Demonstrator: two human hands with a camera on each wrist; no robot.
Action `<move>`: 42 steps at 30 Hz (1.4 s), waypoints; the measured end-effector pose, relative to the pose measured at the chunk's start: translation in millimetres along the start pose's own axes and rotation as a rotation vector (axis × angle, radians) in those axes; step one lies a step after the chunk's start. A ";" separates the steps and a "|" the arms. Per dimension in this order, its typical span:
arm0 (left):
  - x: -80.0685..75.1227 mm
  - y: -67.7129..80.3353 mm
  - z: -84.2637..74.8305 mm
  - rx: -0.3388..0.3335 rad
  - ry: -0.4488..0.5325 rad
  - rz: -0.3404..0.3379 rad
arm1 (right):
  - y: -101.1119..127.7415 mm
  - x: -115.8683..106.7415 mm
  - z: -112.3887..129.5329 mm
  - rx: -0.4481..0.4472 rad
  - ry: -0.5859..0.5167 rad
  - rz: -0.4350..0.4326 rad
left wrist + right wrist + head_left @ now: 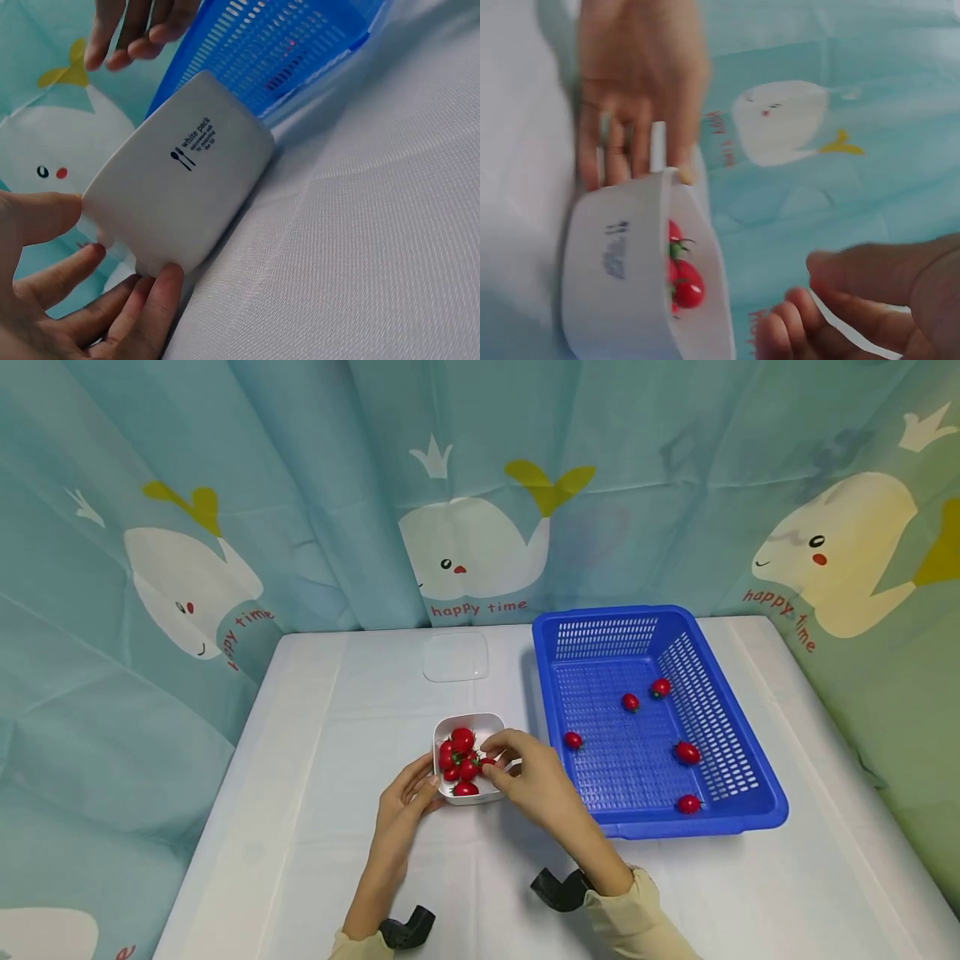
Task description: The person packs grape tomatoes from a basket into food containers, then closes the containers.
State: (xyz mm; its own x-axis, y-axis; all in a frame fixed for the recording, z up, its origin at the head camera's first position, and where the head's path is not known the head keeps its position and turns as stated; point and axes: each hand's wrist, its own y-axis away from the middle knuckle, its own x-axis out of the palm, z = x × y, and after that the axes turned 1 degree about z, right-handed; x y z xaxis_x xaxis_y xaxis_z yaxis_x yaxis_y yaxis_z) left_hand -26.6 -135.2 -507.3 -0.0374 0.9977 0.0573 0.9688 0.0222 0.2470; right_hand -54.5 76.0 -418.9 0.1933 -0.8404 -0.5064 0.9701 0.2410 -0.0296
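A small white plastic box [487, 723] stands on the table, with several cherry tomatoes [462, 740] inside. My left hand [405, 802] holds its left side, thumb at the rim and fingers along the wall, as the left wrist view also shows. Over the right part of the box is my right hand [538, 777], its bent fingertips close to a tomato at the right of the pile. In the right wrist view, the right thumb and fingers [799, 319] are apart above the box, with no tomato visible between them.
To the right stands a blue perforated basket [697, 828] with several scattered cherry tomatoes [686, 753] on its floor. A clear flat lid [455, 657] lies behind the box. Whale-printed curtains [330, 493] hang along the table's back and sides.
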 end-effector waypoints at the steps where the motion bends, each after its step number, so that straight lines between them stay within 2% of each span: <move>1: -0.1 -0.1 0.1 -0.001 0.004 0.000 | 0.7 -5.2 -1.2 0.016 -0.041 0.025; 7: -0.3 0.3 -0.1 -0.002 -0.005 0.002 | 4.0 -41.1 -10.1 0.078 -0.200 0.153; 11: -0.7 1.2 -0.6 0.000 -0.006 0.002 | 4.8 -67.8 -15.9 0.117 -0.226 0.169; 20: -1.5 2.2 1.0 -0.002 -0.005 0.001 | -3.1 -132.8 -35.6 0.167 -0.128 0.122; 26: -0.1 2.0 -0.4 0.008 0.000 0.014 | -19.7 -176.0 -58.8 0.232 -0.002 0.091; 29: 0.6 1.8 -0.7 0.012 -0.004 0.020 | -26.5 -192.4 -72.8 0.266 0.016 0.092; 33: 0.7 1.9 0.1 0.008 -0.001 0.016 | -32.8 -203.2 -87.6 0.301 0.048 0.086; 42: -0.1 2.1 0.0 0.006 0.020 0.014 | -44.0 -208.5 -107.6 0.362 0.202 0.082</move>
State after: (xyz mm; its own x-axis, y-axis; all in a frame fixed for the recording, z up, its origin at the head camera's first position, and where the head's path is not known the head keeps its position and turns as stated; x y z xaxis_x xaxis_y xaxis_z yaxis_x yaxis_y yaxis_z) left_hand -24.6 -135.3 -506.8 -0.0283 0.9964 0.0803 0.9706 0.0082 0.2405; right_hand -153.3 292.9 -404.8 0.2745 -0.7050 -0.6539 0.9486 0.0872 0.3042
